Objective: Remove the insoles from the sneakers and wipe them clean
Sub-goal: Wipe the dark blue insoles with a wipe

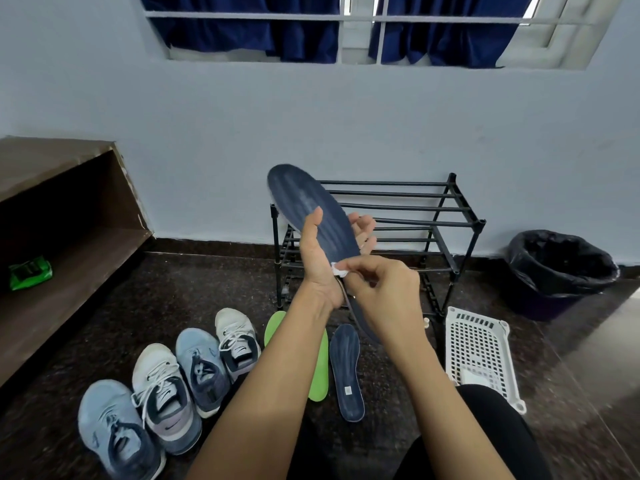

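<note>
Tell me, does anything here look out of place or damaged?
Nothing looks spilled or broken. A green insole and a navy insole lie loose on the floor beside the sneakers, which suits the cleaning.

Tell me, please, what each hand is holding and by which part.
The left hand holds the dark navy insole around its middle; the right hand pinches a small white wipe against it.

Green insole (318, 375), lower centre: mostly behind left arm (270, 375). Held insole (311, 209): heel end hidden by right hand (384, 285). Wipe (338, 270) mostly buried in fingers. Bottom-left sneaker (110, 431) heel clipped by frame edge. Floor insole (346, 362) label unreadable.
</note>
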Motion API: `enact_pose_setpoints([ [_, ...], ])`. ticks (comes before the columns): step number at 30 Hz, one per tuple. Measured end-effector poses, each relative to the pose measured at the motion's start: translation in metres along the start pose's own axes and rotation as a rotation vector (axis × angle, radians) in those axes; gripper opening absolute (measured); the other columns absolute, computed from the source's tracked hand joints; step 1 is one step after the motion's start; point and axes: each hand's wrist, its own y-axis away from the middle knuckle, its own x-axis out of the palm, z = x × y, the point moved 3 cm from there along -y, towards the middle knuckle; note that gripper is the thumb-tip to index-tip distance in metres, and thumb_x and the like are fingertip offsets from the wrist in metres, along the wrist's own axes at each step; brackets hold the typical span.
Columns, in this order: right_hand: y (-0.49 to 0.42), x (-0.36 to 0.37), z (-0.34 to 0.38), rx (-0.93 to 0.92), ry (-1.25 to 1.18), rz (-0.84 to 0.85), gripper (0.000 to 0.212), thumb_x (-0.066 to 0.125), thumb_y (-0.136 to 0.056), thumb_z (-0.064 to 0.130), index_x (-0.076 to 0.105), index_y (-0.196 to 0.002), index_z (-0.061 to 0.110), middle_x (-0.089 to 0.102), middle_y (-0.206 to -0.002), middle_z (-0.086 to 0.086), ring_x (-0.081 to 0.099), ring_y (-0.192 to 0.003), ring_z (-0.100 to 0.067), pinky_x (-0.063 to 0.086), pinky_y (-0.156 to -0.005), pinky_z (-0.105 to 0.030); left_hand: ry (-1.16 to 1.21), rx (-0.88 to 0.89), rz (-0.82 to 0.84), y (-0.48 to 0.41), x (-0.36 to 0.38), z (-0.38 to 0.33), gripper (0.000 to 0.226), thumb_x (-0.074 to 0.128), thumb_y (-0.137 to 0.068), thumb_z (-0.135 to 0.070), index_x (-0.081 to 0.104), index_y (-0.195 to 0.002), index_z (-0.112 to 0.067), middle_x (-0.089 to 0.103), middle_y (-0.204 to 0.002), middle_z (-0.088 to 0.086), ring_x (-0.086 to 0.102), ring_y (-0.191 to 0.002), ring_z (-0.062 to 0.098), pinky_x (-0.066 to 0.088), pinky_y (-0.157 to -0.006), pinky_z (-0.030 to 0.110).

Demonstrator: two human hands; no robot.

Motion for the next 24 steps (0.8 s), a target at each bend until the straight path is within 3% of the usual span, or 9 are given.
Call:
enact_pose_setpoints([
  [3, 0.0, 0.001, -0.001, 0.0, -0.009, -0.079, 0.025, 0.065, -0.075, -0.003, 0.077, -0.08, 0.019, 0.064, -0.065, 0.011, 0.057, -0.063, 0.011, 0.036, -0.061, 0.0, 0.037, 0.01, -0.005, 0.003, 0.002, 0.003, 0.047, 0.054, -0.084, -0.049, 0.061, -0.094, -0.004, 0.069, -0.086, 0.009, 0.069, -0.095, 0.022, 0.051, -0.097, 0.034],
  [6, -0.009, 0.003, -0.002, -0.053, 0.01, -0.202, 0.021, 0.067, -0.076, -0.004, 0.076, -0.08, 0.015, 0.07, -0.072, 0.001, 0.058, -0.065, 0.006, 0.039, -0.064, -0.002, 0.067, 0.008, 0.011, 0.006, 0.007, 0.01, 0.042, 0.059, -0.08, -0.047, 0.06, -0.093, -0.007, 0.067, -0.084, 0.007, 0.065, -0.094, 0.018, 0.055, -0.085, 0.028],
  [10, -0.017, 0.003, -0.001, -0.168, 0.08, -0.333, 0.018, 0.068, -0.075, -0.006, 0.074, -0.081, 0.009, 0.073, -0.084, -0.007, 0.067, -0.075, -0.017, 0.049, -0.074, -0.025, 0.07, 0.004, 0.044, 0.006, 0.01, 0.011, 0.067, 0.081, -0.057, -0.054, 0.061, -0.101, -0.008, 0.071, -0.093, 0.007, 0.063, -0.107, 0.021, 0.057, -0.081, 0.031],
  [12, -0.018, 0.002, -0.002, -0.177, 0.103, -0.29, 0.017, 0.068, -0.076, -0.004, 0.075, -0.082, 0.01, 0.072, -0.081, -0.006, 0.066, -0.072, -0.016, 0.047, -0.071, -0.019, 0.061, 0.013, 0.079, 0.005, 0.007, 0.007, 0.093, 0.089, -0.038, -0.061, 0.062, -0.107, -0.006, 0.07, -0.101, 0.013, 0.065, -0.11, 0.028, 0.058, -0.082, 0.036],
  [14, -0.015, 0.002, -0.002, -0.132, 0.067, -0.198, 0.02, 0.067, -0.077, -0.003, 0.076, -0.083, 0.014, 0.071, -0.077, -0.001, 0.059, -0.064, -0.003, 0.04, -0.067, -0.006, 0.081, 0.036, 0.116, 0.002, 0.003, 0.001, 0.098, 0.088, -0.035, -0.065, 0.062, -0.107, -0.004, 0.069, -0.102, 0.014, 0.068, -0.106, 0.031, 0.057, -0.086, 0.039],
  [16, -0.009, 0.003, -0.001, -0.087, 0.018, -0.103, 0.024, 0.063, -0.078, -0.002, 0.076, -0.086, 0.016, 0.071, -0.081, 0.004, 0.058, -0.065, 0.003, 0.038, -0.067, -0.001, 0.096, 0.049, 0.12, -0.002, -0.002, -0.004, 0.086, 0.084, -0.047, -0.065, 0.064, -0.104, -0.004, 0.069, -0.097, 0.011, 0.069, -0.101, 0.028, 0.052, -0.096, 0.043],
  [18, -0.002, 0.005, 0.0, -0.043, -0.028, 0.0, 0.026, 0.059, -0.082, -0.001, 0.076, -0.093, 0.017, 0.071, -0.086, 0.006, 0.059, -0.065, 0.003, 0.04, -0.064, -0.002, 0.098, 0.039, 0.071, -0.005, -0.006, -0.006, 0.067, 0.066, -0.069, -0.066, 0.065, -0.1, -0.007, 0.069, -0.093, 0.007, 0.069, -0.096, 0.025, 0.044, -0.105, 0.046],
  [20, 0.001, 0.007, 0.0, -0.013, -0.062, 0.093, 0.025, 0.058, -0.087, 0.003, 0.074, -0.1, 0.019, 0.07, -0.091, 0.008, 0.061, -0.069, -0.003, 0.042, -0.063, -0.004, 0.132, 0.038, 0.033, -0.007, -0.008, -0.008, 0.058, 0.052, -0.079, -0.063, 0.064, -0.095, -0.008, 0.067, -0.089, 0.006, 0.069, -0.09, 0.023, 0.044, -0.102, 0.043],
  [24, 0.0, 0.005, -0.004, -0.021, -0.135, 0.121, 0.024, 0.06, -0.088, 0.003, 0.073, -0.103, 0.016, 0.069, -0.102, 0.006, 0.063, -0.081, 0.0, 0.042, -0.067, -0.002, 0.192, 0.037, 0.044, -0.005, -0.004, -0.009, 0.058, 0.05, -0.077, -0.063, 0.063, -0.093, -0.008, 0.067, -0.086, 0.005, 0.068, -0.089, 0.023, 0.05, -0.094, 0.038],
])
